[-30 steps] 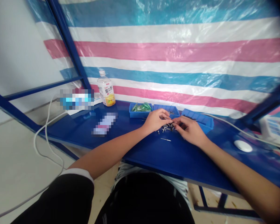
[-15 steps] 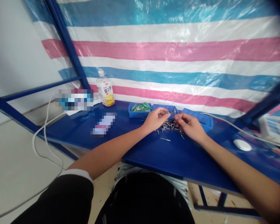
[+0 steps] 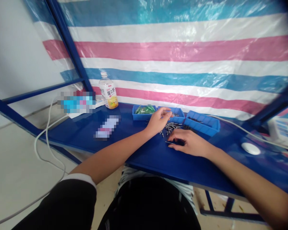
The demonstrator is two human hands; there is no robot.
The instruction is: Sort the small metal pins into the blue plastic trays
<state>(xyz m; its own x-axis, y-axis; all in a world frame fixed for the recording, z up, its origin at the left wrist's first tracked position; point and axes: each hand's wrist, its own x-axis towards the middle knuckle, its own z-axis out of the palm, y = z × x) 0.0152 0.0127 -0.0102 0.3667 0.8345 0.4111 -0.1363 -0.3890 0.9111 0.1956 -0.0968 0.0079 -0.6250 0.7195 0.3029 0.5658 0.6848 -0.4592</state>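
My left hand [image 3: 158, 120] hovers at the front of the middle blue bin [image 3: 181, 118], its fingers curled in. Small silver pieces show just beyond the fingertips; I cannot tell whether they are in the fingers or in the bin. My right hand [image 3: 190, 142] is low over the blue table, thumb and fingers apart around a single blind rivet [image 3: 170, 142]. A pile of silver blind rivets [image 3: 171, 127] lies between the hands and the bins, partly covered by my right hand.
A left bin [image 3: 134, 117] holds green packets; a right bin [image 3: 206, 125] contains dark pieces. A drink bottle [image 3: 108, 92] stands at the back left, near a blurred flat item [image 3: 107, 127]. On the right are a white round object [image 3: 251, 148] and a white cable [image 3: 240, 130].
My right hand has left the left hand's fingertips, moved down toward the front, and opened around the lone rivet. The left hand has shifted slightly, uncovering more of the middle bin.
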